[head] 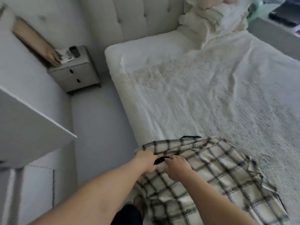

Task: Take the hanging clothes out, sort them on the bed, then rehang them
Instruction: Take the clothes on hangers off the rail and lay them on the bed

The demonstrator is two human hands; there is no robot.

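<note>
A pale grey floor (97, 114) is seen along the left of a bed (211, 95), which is covered with a white ribbed spread. A light tufted headboard (138, 18) is set behind it. Cream pillows (215, 18) are piled at the far corner of the mattress. A small grey nightstand (76, 73) with two dark-handled drawers is placed just beside the headboard, and blurred items are laid on its top. A white panel (32, 120) juts in from the left edge. Soft, even daylight is spread throughout.
</note>
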